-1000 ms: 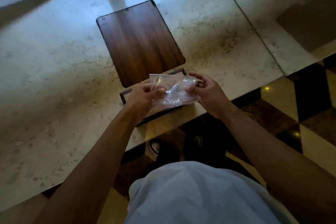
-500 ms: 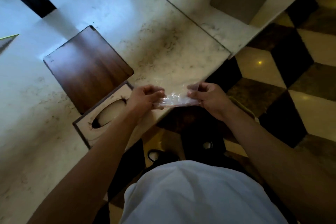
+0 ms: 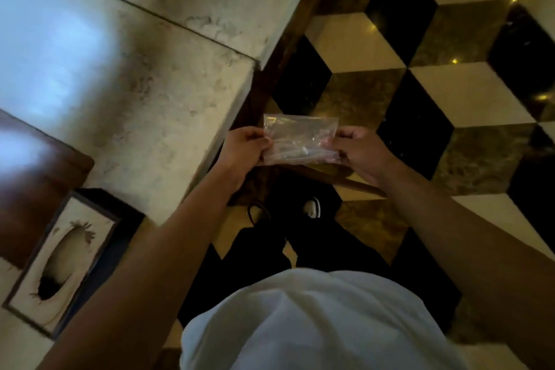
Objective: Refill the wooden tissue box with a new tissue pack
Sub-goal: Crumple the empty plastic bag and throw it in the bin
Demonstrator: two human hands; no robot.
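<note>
A clear, crumpled plastic wrapper [image 3: 300, 138] is stretched between my hands, out past the counter's edge and above the floor. My left hand [image 3: 244, 147] pinches its left end and my right hand [image 3: 357, 150] pinches its right end. The wooden tissue box [image 3: 60, 261] lies on the marble counter at the lower left, its pale face with an oval slot turned up. A dark wooden panel [image 3: 33, 189] lies just behind the box. Whether tissues sit inside the box is hidden.
The marble counter [image 3: 156, 90] fills the left half and ends in a corner by my left hand. To the right lies a floor of black, white and brown tiles [image 3: 420, 48]. My legs and shoes [image 3: 312, 207] are below the wrapper.
My view has swung right, so the box and panel slid to the far left. Both hands carried the wrapper from above the box, off the counter edge and over the floor.
</note>
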